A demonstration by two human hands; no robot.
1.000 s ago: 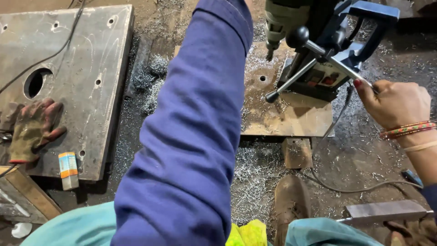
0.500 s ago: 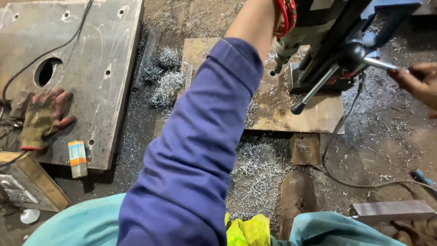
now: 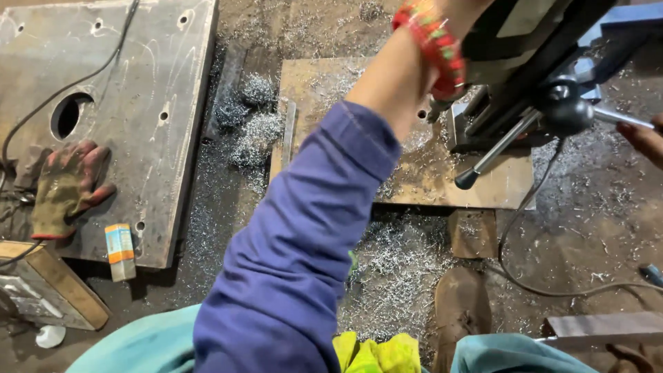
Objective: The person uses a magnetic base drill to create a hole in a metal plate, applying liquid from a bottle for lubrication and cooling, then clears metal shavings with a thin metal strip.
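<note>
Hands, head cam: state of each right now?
Left hand: out of frame; only the raised forearm shows.
Right hand: fingers at the drill press feed handle; grip cannot be told.

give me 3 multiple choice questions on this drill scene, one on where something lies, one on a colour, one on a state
1. Where does the work glove lie?
A. on the big steel plate with the round hole
B. on the drill
C. on the boot

2. What colour is the sleeve of the raised arm?
A. white
B. blue-purple
C. orange

3. What is the right hand doing?
A. resting flat on the floor
B. holding the glove
C. touching a feed handle of the drill

Answers: 1 A, the glove lies at the plate's left edge. 2 B, the sleeve is plainly blue-purple. 3 C, its fingertips meet the handle's rod at the picture's right edge.
</note>
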